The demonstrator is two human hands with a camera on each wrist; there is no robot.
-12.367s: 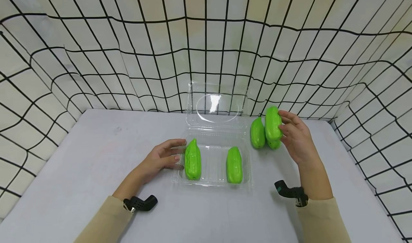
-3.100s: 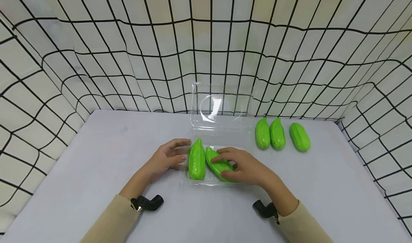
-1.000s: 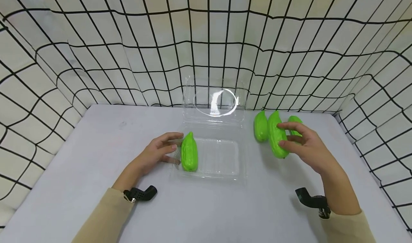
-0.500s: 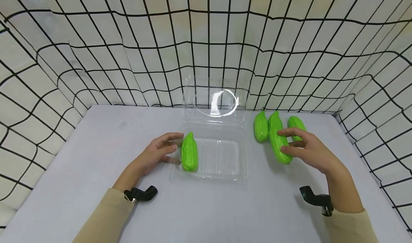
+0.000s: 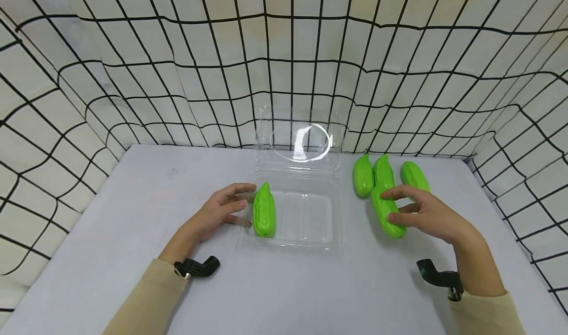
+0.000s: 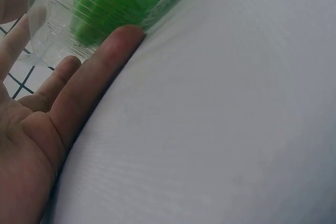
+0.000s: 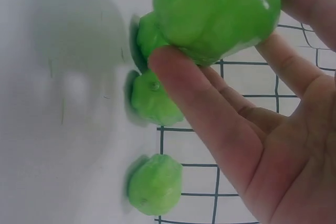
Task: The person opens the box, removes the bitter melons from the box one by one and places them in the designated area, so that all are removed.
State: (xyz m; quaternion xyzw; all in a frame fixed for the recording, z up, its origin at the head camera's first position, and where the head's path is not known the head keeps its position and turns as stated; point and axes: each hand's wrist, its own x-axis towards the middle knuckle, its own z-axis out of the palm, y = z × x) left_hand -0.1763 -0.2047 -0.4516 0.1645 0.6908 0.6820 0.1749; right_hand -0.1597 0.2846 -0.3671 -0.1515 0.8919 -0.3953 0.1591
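My right hand [image 5: 432, 214] holds a glossy green ribbed gourd [image 5: 382, 214] between thumb and fingers, right of the clear plastic clamshell box [image 5: 306, 216]. In the right wrist view the rounded end of this held gourd [image 7: 215, 11] fills the top, above the white table and its shadow. A similar gourd [image 5: 264, 211], tip pointing away, lies along the left side of the box. Against the outside of the box's left wall rests my left hand [image 5: 215, 214], fingers spread and loosely bent. The left wrist view shows its fingertips at the ribbed plastic, with green behind it.
The box's lid [image 5: 299, 140] stands raised at the back. Three more gourds lie at the back right: a left one [image 5: 363, 177], a middle one [image 5: 384, 169] and a right one [image 5: 414, 174]. A black wire grid [image 5: 306, 78] encloses the table's back and sides.
Since three seconds ago, the right hand has left the box, where only one gourd now lies. Over the last second its held gourd has moved nearer, away from the back row. The left hand stays put.
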